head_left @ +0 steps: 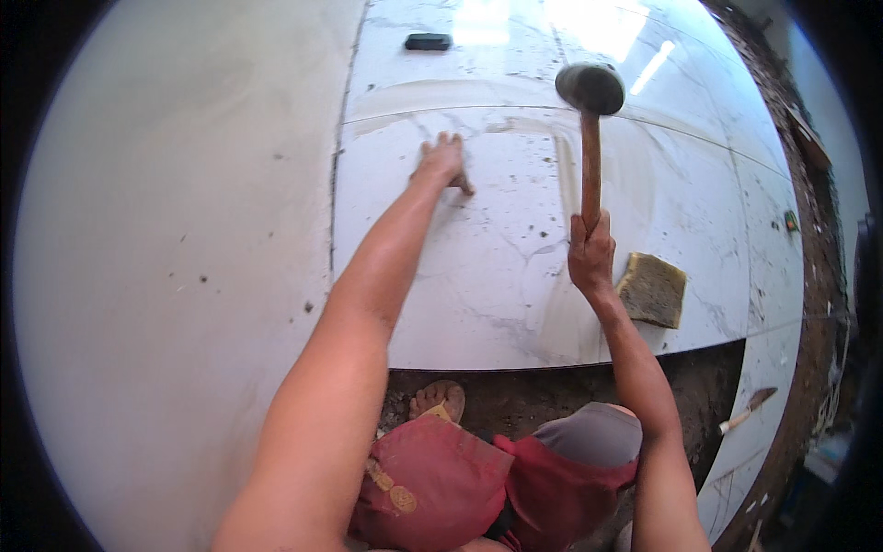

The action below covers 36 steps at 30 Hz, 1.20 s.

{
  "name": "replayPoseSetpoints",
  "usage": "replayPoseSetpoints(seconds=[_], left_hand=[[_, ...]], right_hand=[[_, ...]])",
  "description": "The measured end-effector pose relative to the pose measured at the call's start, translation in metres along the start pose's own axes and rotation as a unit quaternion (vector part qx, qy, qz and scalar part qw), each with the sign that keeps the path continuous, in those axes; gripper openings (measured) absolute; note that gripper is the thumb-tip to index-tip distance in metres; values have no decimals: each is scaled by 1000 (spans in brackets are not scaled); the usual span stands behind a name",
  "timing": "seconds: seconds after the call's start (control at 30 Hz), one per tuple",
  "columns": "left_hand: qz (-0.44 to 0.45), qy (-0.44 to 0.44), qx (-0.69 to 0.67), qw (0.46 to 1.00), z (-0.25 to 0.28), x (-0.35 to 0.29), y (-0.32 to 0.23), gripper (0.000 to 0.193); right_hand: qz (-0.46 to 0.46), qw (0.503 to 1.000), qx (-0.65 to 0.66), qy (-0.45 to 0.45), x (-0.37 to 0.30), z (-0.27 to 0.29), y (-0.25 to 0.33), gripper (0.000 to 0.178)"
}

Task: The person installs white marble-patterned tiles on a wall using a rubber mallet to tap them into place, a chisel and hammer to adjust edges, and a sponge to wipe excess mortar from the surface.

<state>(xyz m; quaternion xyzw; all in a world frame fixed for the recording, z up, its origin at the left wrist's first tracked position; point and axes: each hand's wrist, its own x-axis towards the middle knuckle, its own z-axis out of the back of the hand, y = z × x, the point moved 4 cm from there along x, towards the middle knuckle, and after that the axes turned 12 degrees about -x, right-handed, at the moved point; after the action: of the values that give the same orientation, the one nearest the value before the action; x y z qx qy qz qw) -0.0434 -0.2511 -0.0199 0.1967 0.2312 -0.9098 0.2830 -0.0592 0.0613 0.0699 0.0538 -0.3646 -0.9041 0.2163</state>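
My right hand (591, 250) is closed round the wooden handle of a mallet (590, 166). The mallet's dark, rounded head (590, 89) is raised at the far end, slightly blurred. My left hand (443, 163) reaches forward with its fingers spread on a white marble-patterned floor tile (497, 267), near the tile's far joint. Nothing shows in that hand. Beside my right wrist, a worn yellow-brown sponge (653, 291) lies on the tiles.
A small black block-like object (428, 42) lies on the far tiles. At the right, a trowel-like tool with a pale handle (736, 422) rests on a narrow tile strip. Bare dark ground (685, 382) borders the near tile edge. Smooth beige floor (166, 276) spreads along the left.
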Motion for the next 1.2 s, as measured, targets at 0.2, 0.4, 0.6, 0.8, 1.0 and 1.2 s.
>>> replayPoseSetpoints(seconds=[0.2, 0.4, 0.6, 0.8, 1.0, 1.2], left_hand=[[72, 16, -90, 993, 6, -15, -10, 124], [66, 35, -88, 993, 16, -28, -30, 115], [89, -89, -122, 985, 22, -26, 40, 112], [86, -114, -70, 987, 63, -16, 153, 131], [84, -66, -46, 993, 76, 5, 149, 149], [104, -44, -49, 992, 79, 4, 152, 153]], right_hand=[[-19, 995, -42, 87, 1, -8, 11, 27], [-5, 984, -141, 112, 4, -14, -39, 33], [61, 997, -21, 45, -14, 35, 35, 31], [146, 970, 173, 85, -22, 25, 61, 23], [187, 975, 79, 92, 10, -32, 76, 21], [97, 969, -63, 220, 35, -81, 97, 29]])
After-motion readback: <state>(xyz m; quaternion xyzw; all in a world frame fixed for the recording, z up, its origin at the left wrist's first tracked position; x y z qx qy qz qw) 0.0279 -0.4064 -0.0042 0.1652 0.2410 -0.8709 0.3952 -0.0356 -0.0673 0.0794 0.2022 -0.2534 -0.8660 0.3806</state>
